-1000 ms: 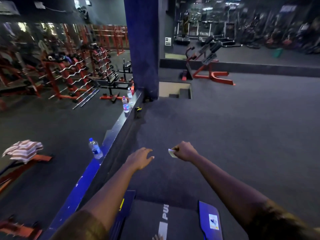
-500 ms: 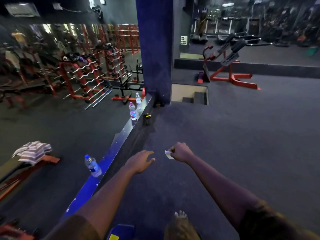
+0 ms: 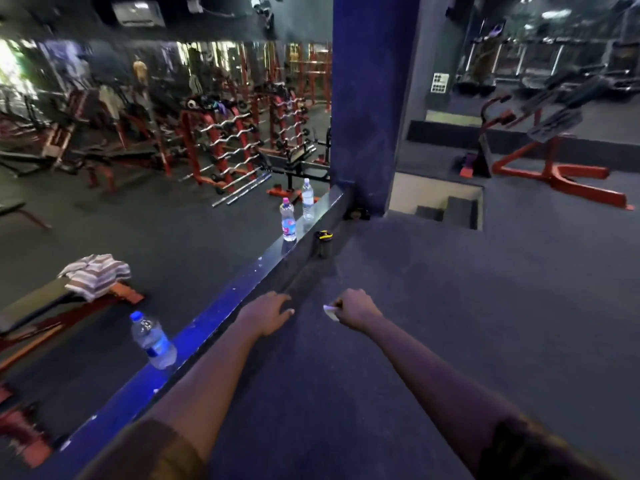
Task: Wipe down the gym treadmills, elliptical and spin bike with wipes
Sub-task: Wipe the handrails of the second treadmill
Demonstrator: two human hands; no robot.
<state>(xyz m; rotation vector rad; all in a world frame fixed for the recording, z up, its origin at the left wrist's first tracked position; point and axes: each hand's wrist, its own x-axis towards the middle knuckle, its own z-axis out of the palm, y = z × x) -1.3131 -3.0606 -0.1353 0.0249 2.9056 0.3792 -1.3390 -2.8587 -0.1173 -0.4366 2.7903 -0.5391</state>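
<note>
Both my arms stretch out in front of me over dark gym flooring. My right hand point(image 3: 355, 308) is curled into a fist and pinches a small white wipe point(image 3: 331, 311) that sticks out on its left side. My left hand point(image 3: 266, 311) hangs relaxed with loose fingers and holds nothing, a short gap to the left of the wipe. Dim treadmills point(image 3: 540, 76) show far off at the upper right, apparently in a mirror. No elliptical or spin bike is plainly visible.
A blue ledge point(image 3: 221, 317) runs diagonally below a mirror wall and carries three water bottles point(image 3: 154, 341) point(image 3: 288, 220) point(image 3: 307, 199). A black-and-yellow bottle point(image 3: 322, 243) stands on the floor beside it. A blue pillar point(image 3: 365, 98), a stairwell opening point(image 3: 438, 202) and a red bench machine point(image 3: 554, 147) lie ahead.
The view has moved forward and tilted up: the dark mat with blue handles at the bottom has dropped out of sight, and the pillar and bottles appear nearer. Both hands keep their pose.
</note>
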